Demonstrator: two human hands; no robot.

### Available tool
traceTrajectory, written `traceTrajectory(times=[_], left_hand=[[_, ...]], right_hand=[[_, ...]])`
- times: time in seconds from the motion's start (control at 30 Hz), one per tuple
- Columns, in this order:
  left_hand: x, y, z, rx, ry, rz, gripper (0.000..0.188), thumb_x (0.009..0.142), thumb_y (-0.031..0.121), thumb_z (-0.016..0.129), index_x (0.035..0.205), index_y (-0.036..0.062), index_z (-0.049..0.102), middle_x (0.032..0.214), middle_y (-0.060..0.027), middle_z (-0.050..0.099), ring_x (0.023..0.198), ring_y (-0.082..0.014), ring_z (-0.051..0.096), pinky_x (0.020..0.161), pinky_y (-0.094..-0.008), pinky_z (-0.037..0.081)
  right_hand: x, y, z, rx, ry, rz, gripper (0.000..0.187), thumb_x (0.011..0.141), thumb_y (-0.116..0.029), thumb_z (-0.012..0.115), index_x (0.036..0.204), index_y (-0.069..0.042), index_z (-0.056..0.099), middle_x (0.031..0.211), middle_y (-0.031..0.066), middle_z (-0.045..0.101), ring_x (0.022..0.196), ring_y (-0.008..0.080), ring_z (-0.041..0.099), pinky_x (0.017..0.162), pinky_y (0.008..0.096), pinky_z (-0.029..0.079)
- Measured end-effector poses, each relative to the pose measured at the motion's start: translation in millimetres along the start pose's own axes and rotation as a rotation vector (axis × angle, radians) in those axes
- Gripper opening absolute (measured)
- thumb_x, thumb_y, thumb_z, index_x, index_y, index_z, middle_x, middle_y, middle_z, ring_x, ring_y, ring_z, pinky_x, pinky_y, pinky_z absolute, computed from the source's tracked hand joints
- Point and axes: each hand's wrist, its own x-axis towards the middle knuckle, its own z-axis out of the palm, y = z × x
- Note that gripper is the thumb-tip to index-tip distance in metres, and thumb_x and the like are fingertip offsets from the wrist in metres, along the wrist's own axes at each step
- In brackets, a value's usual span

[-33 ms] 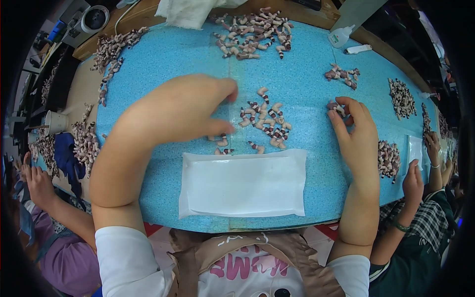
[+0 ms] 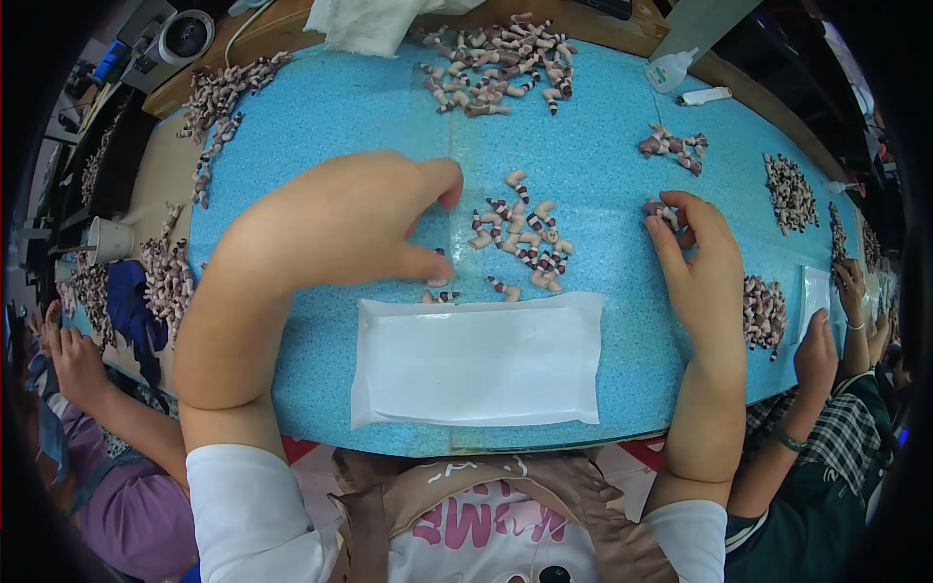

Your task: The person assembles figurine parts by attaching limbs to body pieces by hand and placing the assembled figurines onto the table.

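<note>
My left hand [image 2: 355, 219] hovers just left of a small group of striped limb-shaped pieces [image 2: 530, 238] in cream and dark brown. Its thumb and fingers are apart, and no object shows between them. A few loose pieces [image 2: 440, 295] lie below its thumb. On the right, my right hand [image 2: 705, 257] pinches a small brownish figurine part [image 2: 663, 212] between thumb and fingers, close to the blue mat. Part of that piece is hidden by the fingers. In front of me lies a flat white padded sheet [image 2: 476, 364].
A larger heap of parts [image 2: 501, 63] sits at the far middle. Joined figurine parts [image 2: 673, 148] lie at the right, near a small glue bottle [image 2: 671, 70] and a white tube [image 2: 704, 96]. More heaps [image 2: 763, 311] flank the mat. Other people's hands [image 2: 78, 364] appear at both sides.
My left hand has shifted very slightly left. My right hand still pinches the figurine part in the same place.
</note>
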Motion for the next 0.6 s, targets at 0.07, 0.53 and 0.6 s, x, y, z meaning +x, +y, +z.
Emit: traceTrajectory(times=[0.07,0.53,0.6], left_hand=[[-2,8,-3,-0.096,-0.253,-0.081,0.044,0.069,0.023,0.077,0.102,0.0044,0.053,0.065,-0.009,0.059,0.064,-0.0279,0.059,0.058,-0.0378,0.044],[17,11,35,-0.234,0.178,0.091,0.042,0.077,0.012,0.07,0.112,0.0038,0.05,0.067,-0.0099,0.055,0.063,-0.0257,0.056,0.055,-0.037,0.041],[14,8,37,-0.252,0.217,0.125,0.043,0.077,0.01,0.069,0.115,0.0037,0.05,0.07,-0.0101,0.054,0.065,-0.0254,0.056,0.057,-0.0369,0.041]], right_hand=[[-1,-1,1,0.011,-0.005,-0.018,0.023,0.083,-0.014,0.064,0.103,-0.003,0.062,0.086,0.0111,0.06,0.072,0.0207,0.057,0.064,0.0303,0.046],[-3,-4,1,0.298,-0.094,0.135,0.028,0.091,-0.013,0.055,0.116,-0.001,0.053,0.083,0.0036,0.059,0.074,0.0078,0.051,0.064,0.0225,0.042],[-3,-6,4,0.44,-0.121,0.121,0.032,0.088,-0.009,0.059,0.119,-0.001,0.051,0.087,0.0003,0.056,0.075,0.0064,0.05,0.066,0.02,0.04]])
